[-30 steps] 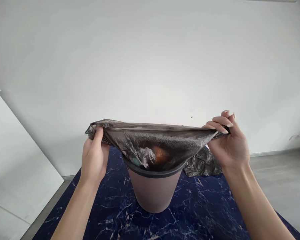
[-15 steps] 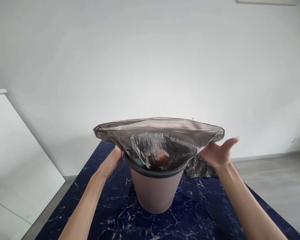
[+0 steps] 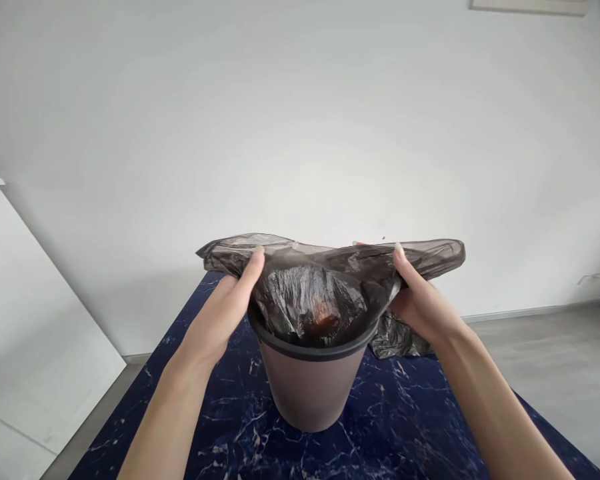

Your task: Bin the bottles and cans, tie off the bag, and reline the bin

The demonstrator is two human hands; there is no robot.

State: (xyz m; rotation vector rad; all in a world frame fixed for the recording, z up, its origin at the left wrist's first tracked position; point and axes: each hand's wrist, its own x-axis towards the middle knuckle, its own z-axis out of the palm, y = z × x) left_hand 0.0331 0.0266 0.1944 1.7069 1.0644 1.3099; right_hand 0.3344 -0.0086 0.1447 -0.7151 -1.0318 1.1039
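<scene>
A beige trash bin (image 3: 307,390) with a dark rim stands upright on the table. Inside it sits a dark, see-through garbage bag (image 3: 313,293), its top rising above the rim and spreading out to both sides. Something orange-brown shows dimly through the plastic. My left hand (image 3: 230,300) grips the bag's left side, thumb on the near face and fingers hidden behind it. On the right side my right hand (image 3: 420,297) holds the bag likewise, thumb in front and a fingertip showing at the top edge.
A second crumpled dark plastic bag (image 3: 400,337) lies on the blue marbled table (image 3: 395,427), right of the bin. A white cabinet (image 3: 40,320) stands at the left. Behind the table rises a pale wall (image 3: 300,120); grey floor (image 3: 545,353) shows at right.
Both hands have moved inward and closed on the bag, thumbs now over its near face. The bag's top is gathered and sags in the middle. A greenish patch inside is no longer visible.
</scene>
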